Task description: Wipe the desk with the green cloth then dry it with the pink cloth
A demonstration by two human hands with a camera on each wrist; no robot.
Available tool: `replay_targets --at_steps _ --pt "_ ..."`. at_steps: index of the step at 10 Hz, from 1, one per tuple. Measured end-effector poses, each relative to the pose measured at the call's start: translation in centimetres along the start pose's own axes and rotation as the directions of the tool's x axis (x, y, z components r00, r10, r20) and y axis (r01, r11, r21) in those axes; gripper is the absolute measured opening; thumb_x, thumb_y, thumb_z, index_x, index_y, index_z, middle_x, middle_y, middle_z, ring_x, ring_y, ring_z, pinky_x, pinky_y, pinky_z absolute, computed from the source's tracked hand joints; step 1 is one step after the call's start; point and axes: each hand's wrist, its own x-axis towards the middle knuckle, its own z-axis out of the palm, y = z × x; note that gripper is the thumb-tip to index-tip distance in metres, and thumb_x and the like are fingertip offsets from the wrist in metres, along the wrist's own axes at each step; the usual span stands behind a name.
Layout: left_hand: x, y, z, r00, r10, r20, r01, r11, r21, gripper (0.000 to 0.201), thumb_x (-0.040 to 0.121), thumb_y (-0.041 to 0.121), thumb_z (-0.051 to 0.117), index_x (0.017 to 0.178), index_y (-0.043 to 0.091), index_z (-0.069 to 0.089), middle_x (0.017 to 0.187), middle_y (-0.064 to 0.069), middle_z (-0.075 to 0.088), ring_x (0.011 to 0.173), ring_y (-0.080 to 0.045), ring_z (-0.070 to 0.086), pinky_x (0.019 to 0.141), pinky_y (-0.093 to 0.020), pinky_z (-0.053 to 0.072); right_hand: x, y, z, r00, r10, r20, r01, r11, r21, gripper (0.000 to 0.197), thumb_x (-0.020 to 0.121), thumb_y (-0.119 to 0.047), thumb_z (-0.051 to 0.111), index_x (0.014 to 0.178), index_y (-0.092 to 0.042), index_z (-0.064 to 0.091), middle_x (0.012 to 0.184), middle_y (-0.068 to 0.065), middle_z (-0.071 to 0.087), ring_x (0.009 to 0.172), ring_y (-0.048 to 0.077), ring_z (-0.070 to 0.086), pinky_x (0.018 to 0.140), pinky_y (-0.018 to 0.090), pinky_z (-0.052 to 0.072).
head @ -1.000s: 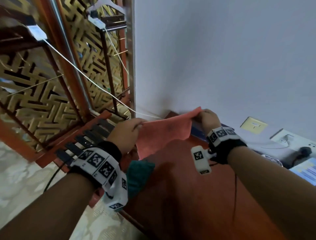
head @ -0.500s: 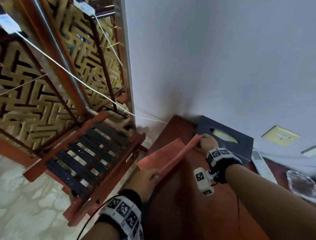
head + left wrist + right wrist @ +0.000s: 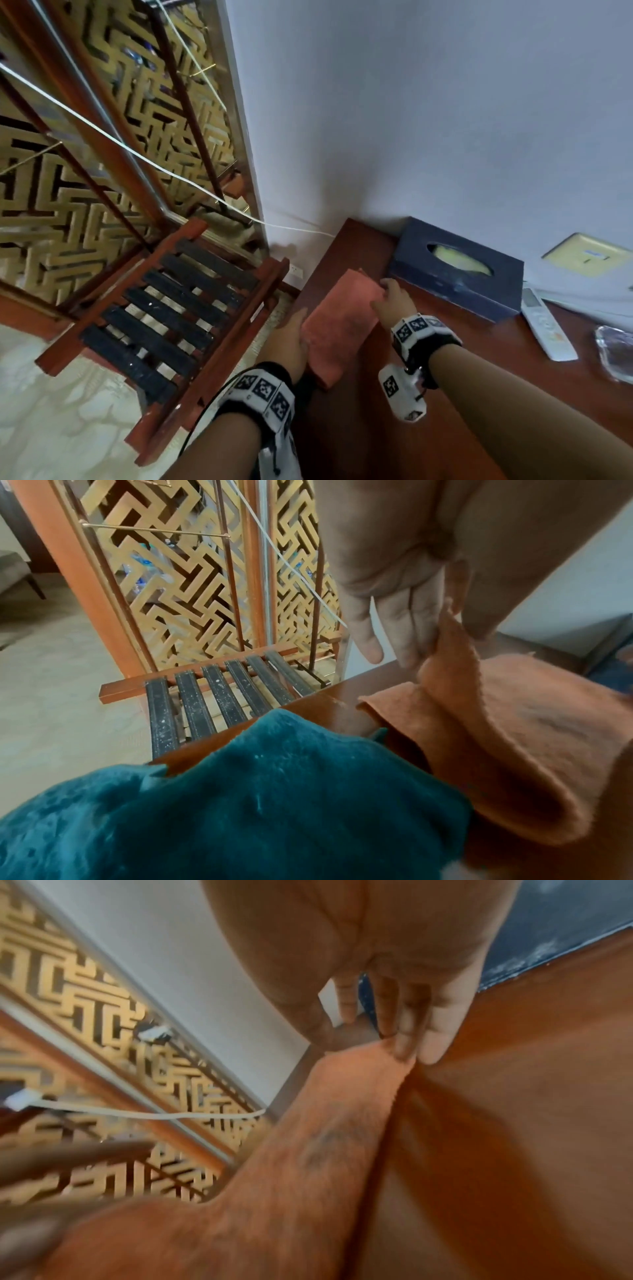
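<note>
The pink cloth [image 3: 339, 325] lies folded on the red-brown desk [image 3: 479, 370] near its left end. My left hand [image 3: 291, 339] is at the cloth's left edge. In the left wrist view that edge [image 3: 452, 647] runs up between the thumb and the straight fingers [image 3: 411, 631], pinched there. My right hand [image 3: 390, 301] is at the far right corner, where straight fingertips [image 3: 407, 1042] touch the cloth [image 3: 308, 1137] with the thumb apart. The green cloth [image 3: 240, 804] lies bunched at the desk's left edge under my left wrist. In the head view my wrist hides it.
A dark blue tissue box [image 3: 455, 274] stands against the wall just beyond the cloth. A white remote [image 3: 544, 325] and a glass dish [image 3: 616, 356] lie to the right. A slatted wooden rack [image 3: 164, 308] stands on the floor left of the desk.
Both hands held the pink cloth stretched in the air; they have brought it down and it now lies folded on the desk. The view has tilted down.
</note>
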Motion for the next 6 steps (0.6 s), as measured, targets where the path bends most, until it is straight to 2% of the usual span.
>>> replay_targets --at_steps 1,2,3,4,5,6 --pt "1.1 -0.7 0.4 0.988 0.061 0.144 -0.083 0.986 0.148 0.054 0.097 0.024 0.043 0.145 0.039 0.024 0.139 -0.003 0.049 0.125 -0.023 0.048 0.105 -0.039 0.039 -1.9 0.9 1.8 0.999 -0.032 0.029 0.036 0.990 -0.138 0.058 0.090 -0.029 0.056 0.143 -0.025 0.034 0.147 0.011 0.034 0.126 0.034 0.044 0.104 0.041 0.039" --pt "1.9 -1.9 1.5 0.962 0.086 0.260 -0.195 0.882 0.430 0.042 0.098 0.023 0.039 0.139 0.031 0.037 0.152 0.004 0.029 0.138 -0.018 0.029 0.110 -0.045 0.027 -3.5 1.5 3.7 0.994 -0.064 0.093 0.093 0.930 -0.355 0.063 0.090 -0.044 0.055 0.146 -0.035 0.028 0.159 0.000 0.016 0.138 0.028 0.028 0.109 0.047 0.032" --pt "2.2 -2.9 1.5 0.950 0.105 0.293 -0.246 0.829 0.502 0.045 0.098 0.021 0.035 0.142 0.033 0.034 0.157 0.010 0.015 0.143 -0.016 0.019 0.112 -0.048 0.023 -3.7 1.4 5.1 0.987 -0.088 0.135 0.135 0.909 -0.394 0.068 0.089 -0.047 0.053 0.148 -0.038 0.021 0.161 0.000 0.002 0.146 0.024 0.011 0.115 0.050 0.015" --pt "2.0 -4.1 0.1 0.965 0.088 0.247 -0.215 0.807 0.551 0.045 0.099 0.026 0.033 0.143 0.038 0.031 0.157 0.014 0.014 0.144 -0.017 0.014 0.112 -0.048 0.019 -3.4 0.4 6.3 0.973 -0.134 0.186 0.205 0.871 -0.446 0.069 0.091 -0.050 0.049 0.150 -0.042 0.014 0.161 -0.002 -0.005 0.147 0.022 0.003 0.116 0.049 0.009" --pt "1.4 -4.8 -0.8 0.969 0.056 0.240 -0.189 0.796 0.575 0.042 0.099 0.028 0.033 0.141 0.036 0.033 0.157 0.012 0.013 0.145 -0.018 0.010 0.113 -0.050 0.016 -4.0 -0.2 6.4 0.974 -0.139 0.178 0.204 0.878 -0.434 0.066 0.092 -0.047 0.047 0.149 -0.044 0.014 0.161 -0.003 -0.002 0.147 0.022 0.006 0.116 0.050 0.012" --pt "1.4 -4.7 -1.0 0.969 0.063 0.241 -0.196 0.791 0.580 0.048 0.098 0.034 0.035 0.145 0.034 0.026 0.158 0.008 0.010 0.145 -0.021 0.006 0.112 -0.053 0.016 -4.8 -0.7 5.7 0.979 -0.171 0.112 0.202 0.887 -0.416 0.065 0.092 -0.041 0.049 0.149 -0.042 0.019 0.161 -0.001 0.008 0.144 0.023 0.019 0.113 0.049 0.019"
